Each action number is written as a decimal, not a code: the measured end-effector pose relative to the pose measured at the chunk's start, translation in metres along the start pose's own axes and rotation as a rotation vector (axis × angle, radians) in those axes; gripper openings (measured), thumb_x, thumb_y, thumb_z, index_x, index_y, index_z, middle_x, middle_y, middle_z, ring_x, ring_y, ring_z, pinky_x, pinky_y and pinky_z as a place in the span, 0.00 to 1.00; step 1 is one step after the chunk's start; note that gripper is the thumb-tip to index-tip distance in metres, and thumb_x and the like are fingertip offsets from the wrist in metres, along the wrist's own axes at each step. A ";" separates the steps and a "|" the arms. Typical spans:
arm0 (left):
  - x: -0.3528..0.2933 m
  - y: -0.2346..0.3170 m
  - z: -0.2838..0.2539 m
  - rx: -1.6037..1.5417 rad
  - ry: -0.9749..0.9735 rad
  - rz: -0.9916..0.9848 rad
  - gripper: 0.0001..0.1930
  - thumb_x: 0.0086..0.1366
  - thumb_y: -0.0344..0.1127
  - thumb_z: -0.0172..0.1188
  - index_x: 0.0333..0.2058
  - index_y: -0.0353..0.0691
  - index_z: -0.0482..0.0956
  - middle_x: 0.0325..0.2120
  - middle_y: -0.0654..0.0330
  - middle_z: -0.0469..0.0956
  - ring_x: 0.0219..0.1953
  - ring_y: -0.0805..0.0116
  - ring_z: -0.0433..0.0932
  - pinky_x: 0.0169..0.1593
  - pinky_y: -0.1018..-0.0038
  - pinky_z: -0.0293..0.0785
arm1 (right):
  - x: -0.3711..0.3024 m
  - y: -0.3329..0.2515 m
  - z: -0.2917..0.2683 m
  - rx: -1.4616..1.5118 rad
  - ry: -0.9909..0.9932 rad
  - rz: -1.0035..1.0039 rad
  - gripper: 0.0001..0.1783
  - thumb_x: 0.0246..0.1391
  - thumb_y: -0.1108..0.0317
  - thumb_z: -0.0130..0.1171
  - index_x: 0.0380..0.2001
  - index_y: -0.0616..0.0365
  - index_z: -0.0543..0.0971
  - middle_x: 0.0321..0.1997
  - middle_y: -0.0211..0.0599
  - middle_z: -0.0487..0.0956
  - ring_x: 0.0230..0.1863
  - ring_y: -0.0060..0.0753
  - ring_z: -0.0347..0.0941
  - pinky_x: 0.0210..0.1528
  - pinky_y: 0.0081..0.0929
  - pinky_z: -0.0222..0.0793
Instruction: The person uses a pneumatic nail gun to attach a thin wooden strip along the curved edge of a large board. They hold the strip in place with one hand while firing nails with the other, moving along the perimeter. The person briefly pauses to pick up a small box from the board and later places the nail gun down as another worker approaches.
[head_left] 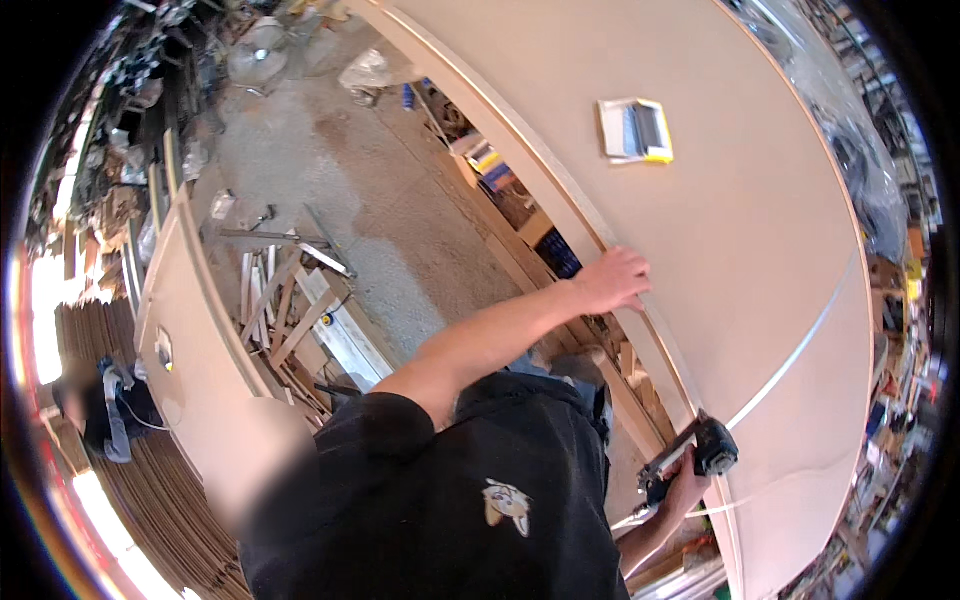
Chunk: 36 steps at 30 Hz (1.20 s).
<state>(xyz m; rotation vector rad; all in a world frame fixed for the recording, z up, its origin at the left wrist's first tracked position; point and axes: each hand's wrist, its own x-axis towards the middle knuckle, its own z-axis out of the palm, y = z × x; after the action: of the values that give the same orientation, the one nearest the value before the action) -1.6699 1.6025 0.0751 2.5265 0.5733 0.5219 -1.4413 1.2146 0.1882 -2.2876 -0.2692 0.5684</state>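
A large pale board (730, 220) lies in front of me with a narrow wooden strip (560, 185) along its near edge. My left hand (612, 280) is closed over that strip, its fingers curled toward the board's face. Farther to the right, my right hand (684, 488) grips a black nail gun (714, 446) by its handle. The tool's head is against or just above the strip; I cannot tell which. A thin pale hose (780, 488) trails over the board beside it. On the board sits a small open box (636, 131), white and yellow, with grey-blue contents.
Wood offcuts (285, 310) and a white plank (345, 335) lie on the concrete floor (370, 220) at left. Another panel (205, 340) stands beyond them, near a person in grey sleeves (117, 415). Boxes (490, 165) sit under the board. Clear plastic wrapping (850, 130) lies along its far side.
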 end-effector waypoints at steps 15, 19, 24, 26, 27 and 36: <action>-0.003 -0.014 -0.016 0.013 0.016 -0.007 0.19 0.65 0.43 0.72 0.53 0.46 0.84 0.50 0.57 0.79 0.59 0.48 0.75 0.64 0.52 0.69 | 0.003 -0.138 0.038 -0.286 -0.091 0.061 0.24 0.59 0.49 0.74 0.48 0.56 0.90 0.35 0.42 0.90 0.39 0.36 0.86 0.46 0.40 0.79; -0.014 -0.040 -0.035 0.155 0.022 -0.075 0.22 0.67 0.43 0.71 0.58 0.43 0.82 0.56 0.54 0.78 0.62 0.46 0.74 0.67 0.49 0.66 | 0.009 -0.161 0.068 -0.325 -0.201 0.041 0.26 0.56 0.51 0.72 0.51 0.57 0.86 0.42 0.57 0.89 0.50 0.63 0.86 0.52 0.52 0.79; -0.049 -0.124 -0.102 0.371 0.113 -0.159 0.26 0.68 0.45 0.71 0.61 0.41 0.80 0.62 0.51 0.76 0.65 0.44 0.72 0.69 0.48 0.65 | -0.022 -0.172 0.104 -0.228 -0.405 -0.018 0.27 0.51 0.57 0.74 0.53 0.57 0.84 0.43 0.57 0.88 0.49 0.61 0.85 0.53 0.50 0.79; -0.054 -0.164 -0.142 0.406 0.047 -0.211 0.28 0.66 0.48 0.72 0.60 0.41 0.80 0.62 0.51 0.76 0.66 0.43 0.72 0.70 0.47 0.65 | -0.035 -0.166 0.122 -0.221 -0.398 -0.088 0.26 0.50 0.59 0.74 0.52 0.58 0.86 0.42 0.56 0.88 0.45 0.58 0.86 0.51 0.47 0.80; -0.055 -0.175 -0.155 0.430 -0.003 -0.225 0.28 0.65 0.49 0.72 0.59 0.42 0.80 0.62 0.50 0.77 0.66 0.43 0.72 0.70 0.46 0.65 | -0.036 -0.170 0.125 -0.279 -0.406 0.002 0.23 0.51 0.60 0.74 0.49 0.60 0.87 0.39 0.53 0.89 0.41 0.52 0.87 0.48 0.44 0.80; -0.097 -0.374 -0.269 0.507 0.142 -0.202 0.33 0.63 0.66 0.68 0.56 0.48 0.82 0.63 0.59 0.76 0.71 0.49 0.67 0.78 0.35 0.54 | -0.018 -0.223 0.176 -0.407 0.022 -0.096 0.24 0.62 0.57 0.75 0.53 0.64 0.86 0.40 0.40 0.88 0.41 0.34 0.82 0.48 0.39 0.77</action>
<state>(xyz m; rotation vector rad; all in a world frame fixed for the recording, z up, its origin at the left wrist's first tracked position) -1.9847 1.9524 0.0665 2.8644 1.1224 0.5362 -1.5458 1.4730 0.2447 -2.6513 -0.5217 0.4707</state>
